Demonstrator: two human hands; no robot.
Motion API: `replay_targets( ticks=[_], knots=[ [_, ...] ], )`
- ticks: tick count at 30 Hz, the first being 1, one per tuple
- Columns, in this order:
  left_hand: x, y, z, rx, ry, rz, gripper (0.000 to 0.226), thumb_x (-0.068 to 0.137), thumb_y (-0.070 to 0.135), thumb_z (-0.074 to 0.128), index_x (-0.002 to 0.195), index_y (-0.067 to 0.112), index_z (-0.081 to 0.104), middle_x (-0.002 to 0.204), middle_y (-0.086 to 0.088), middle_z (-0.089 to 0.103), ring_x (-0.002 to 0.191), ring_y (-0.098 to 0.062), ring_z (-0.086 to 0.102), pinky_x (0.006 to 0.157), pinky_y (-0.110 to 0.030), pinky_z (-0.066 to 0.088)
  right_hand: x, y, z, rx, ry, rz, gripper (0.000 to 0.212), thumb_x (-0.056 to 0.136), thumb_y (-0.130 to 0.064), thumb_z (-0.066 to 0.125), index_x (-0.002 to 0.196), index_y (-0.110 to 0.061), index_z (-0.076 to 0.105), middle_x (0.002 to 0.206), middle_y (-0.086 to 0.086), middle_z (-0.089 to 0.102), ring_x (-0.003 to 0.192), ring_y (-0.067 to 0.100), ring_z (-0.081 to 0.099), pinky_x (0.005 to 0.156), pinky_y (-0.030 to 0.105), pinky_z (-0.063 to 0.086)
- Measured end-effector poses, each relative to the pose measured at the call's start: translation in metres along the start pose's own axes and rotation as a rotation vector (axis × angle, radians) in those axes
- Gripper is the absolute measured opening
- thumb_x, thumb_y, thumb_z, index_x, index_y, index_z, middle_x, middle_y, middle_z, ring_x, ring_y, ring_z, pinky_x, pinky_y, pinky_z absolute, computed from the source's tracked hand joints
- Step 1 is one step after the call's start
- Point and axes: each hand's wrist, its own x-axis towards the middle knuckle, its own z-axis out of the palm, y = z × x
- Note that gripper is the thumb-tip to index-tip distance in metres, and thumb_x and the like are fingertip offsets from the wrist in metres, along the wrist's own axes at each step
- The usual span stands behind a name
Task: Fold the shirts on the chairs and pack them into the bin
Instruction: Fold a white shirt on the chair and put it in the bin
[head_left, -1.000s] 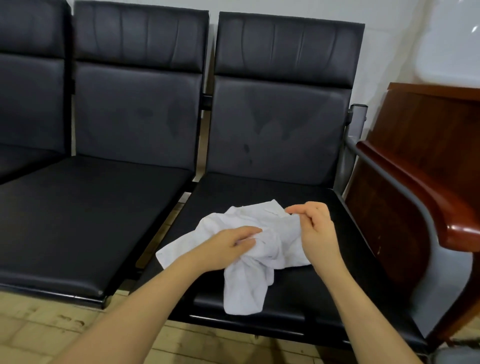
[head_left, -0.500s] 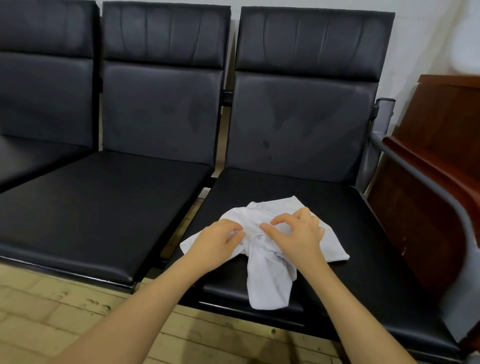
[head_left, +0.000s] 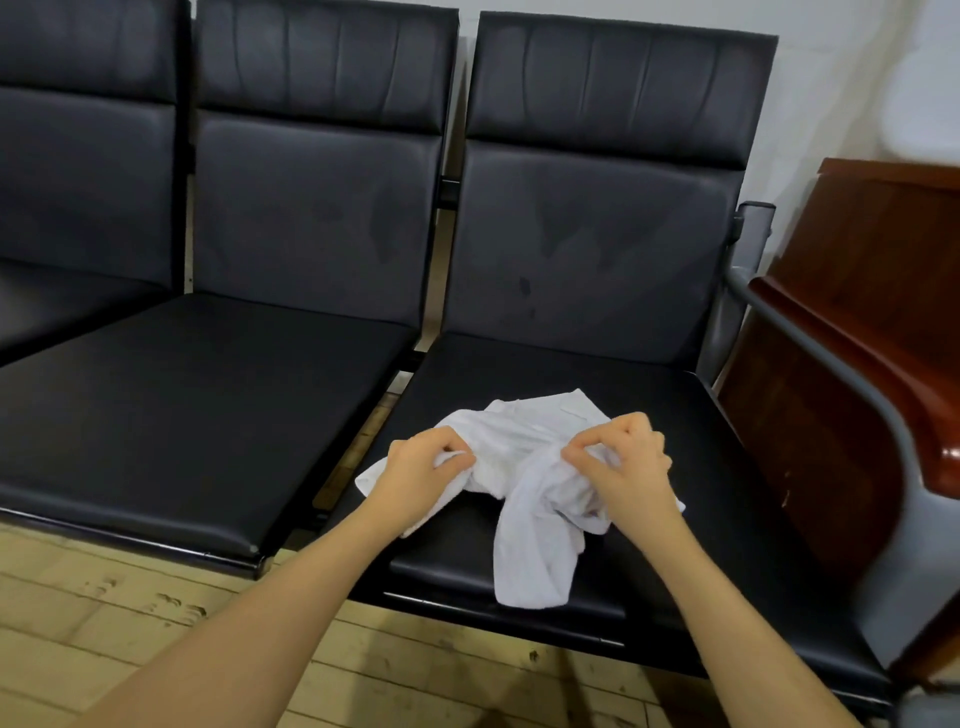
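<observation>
White shirt (head_left: 524, 467) lies crumpled on seat of rightmost black chair (head_left: 597, 364), towards front half of cushion; one bunched part hangs over seat's front edge, a flatter bit spreads toward chair back. Left hand (head_left: 423, 475) sits on shirt's left side, fingers curled, pinching a fold of cloth btwn thumb & fingertips; a corner of fabric sticks out to the left under the wrist. Right hand (head_left: 623, 467) on shirt's right side, fingers also curled in, gripping a gathered bunch of cloth near the middle; more fabric bulges out below the palm. Hands are near each other but not touching, w/ a ridge of shirt btwn them. Both forearms bare, reaching in from bottom of view. Middle chair (head_left: 218, 384) just left of it, a third chair (head_left: 78, 208) at far left, partly cut off. Grey metal armrest (head_left: 810, 358) runs along right side of the shirt's chair; dark reddish wood furniture (head_left: 872, 322) just beyond it. Pale wooden floor (head_left: 104, 618) below seats. White wall (head_left: 841, 83) behind.
</observation>
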Motion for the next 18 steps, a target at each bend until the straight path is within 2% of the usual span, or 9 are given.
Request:
replay_targets(
  ticks=[2, 5, 8, 10, 13, 15, 16, 18],
  knots=[
    [0.004, 0.008, -0.005, -0.107, 0.054, -0.006, 0.018, 0.09, 0.012, 0.058, 0.077, 0.024, 0.062, 0.081, 0.01, 0.065, 0.082, -0.002, 0.06, 0.079, -0.023, 0.046, 0.003, -0.001, -0.014, 0.072, 0.042, 0.012, 0.015, 0.083, -0.022, 0.071, 0.071, -0.03, 0.066, 0.1, -0.013, 0.041, 0.107, 0.012, 0.034, 0.093, 0.031, 0.032],
    [0.012, 0.027, -0.014, -0.225, 0.134, 0.045, 0.012, 0.093, 0.011, 0.053, 0.086, 0.016, 0.061, 0.085, 0.005, 0.064, 0.08, -0.004, 0.059, 0.076, -0.021, 0.047, 0.004, 0.002, -0.026, 0.118, 0.083, -0.009, 0.013, 0.083, -0.022, 0.07, 0.073, -0.031, 0.067, 0.108, -0.006, 0.044, 0.112, 0.017, 0.037, 0.094, 0.036, 0.038],
    [0.02, 0.049, -0.026, -0.261, 0.216, 0.089, 0.012, 0.097, 0.013, 0.048, 0.089, 0.017, 0.057, 0.084, 0.005, 0.058, 0.071, 0.002, 0.052, 0.068, -0.013, 0.044, 0.003, 0.005, -0.031, 0.115, 0.087, -0.039, 0.012, 0.083, -0.021, 0.069, 0.075, -0.03, 0.067, 0.109, -0.004, 0.045, 0.112, 0.018, 0.038, 0.092, 0.034, 0.038],
    [0.024, 0.056, -0.034, -0.283, 0.235, 0.094, 0.014, 0.098, 0.014, 0.044, 0.092, 0.019, 0.055, 0.089, 0.005, 0.057, 0.073, 0.003, 0.051, 0.068, -0.011, 0.043, 0.003, 0.007, -0.034, 0.097, 0.067, -0.043, 0.012, 0.083, -0.021, 0.069, 0.076, -0.03, 0.067, 0.109, -0.004, 0.044, 0.111, 0.017, 0.036, 0.087, 0.028, 0.034],
    [0.025, 0.051, -0.04, -0.262, 0.154, 0.075, 0.021, 0.102, 0.02, 0.035, 0.097, 0.025, 0.054, 0.096, 0.011, 0.055, 0.079, 0.012, 0.05, 0.072, -0.003, 0.038, 0.001, 0.012, -0.037, -0.001, 0.003, -0.014, 0.012, 0.084, -0.021, 0.069, 0.075, -0.028, 0.066, 0.103, -0.011, 0.041, 0.109, 0.015, 0.031, 0.078, 0.017, 0.028],
    [0.021, 0.042, -0.039, -0.186, 0.031, 0.042, 0.031, 0.103, 0.028, 0.029, 0.099, 0.026, 0.059, 0.103, 0.015, 0.056, 0.09, 0.014, 0.049, 0.08, -0.007, 0.035, -0.002, 0.013, -0.032, -0.051, -0.057, -0.009, 0.013, 0.085, -0.024, 0.068, 0.074, -0.031, 0.065, 0.099, -0.018, 0.039, 0.105, 0.012, 0.03, 0.076, 0.013, 0.027],
    [0.019, 0.035, -0.038, -0.151, -0.026, 0.0, 0.037, 0.103, 0.033, 0.028, 0.095, 0.023, 0.064, 0.102, 0.013, 0.057, 0.093, 0.008, 0.051, 0.081, -0.012, 0.036, -0.003, 0.012, -0.028, -0.067, -0.085, -0.014, 0.013, 0.085, -0.027, 0.067, 0.074, -0.033, 0.066, 0.098, -0.02, 0.039, 0.104, 0.011, 0.029, 0.076, 0.015, 0.027],
    [0.014, 0.028, -0.038, -0.087, -0.071, -0.107, 0.047, 0.098, 0.046, 0.036, 0.081, 0.017, 0.069, 0.089, 0.007, 0.054, 0.083, -0.009, 0.053, 0.076, -0.021, 0.038, -0.005, 0.01, -0.019, -0.127, -0.124, -0.053, 0.011, 0.087, -0.03, 0.064, 0.077, -0.035, 0.067, 0.098, -0.019, 0.038, 0.1, 0.007, 0.029, 0.082, 0.021, 0.028]
  ],
)
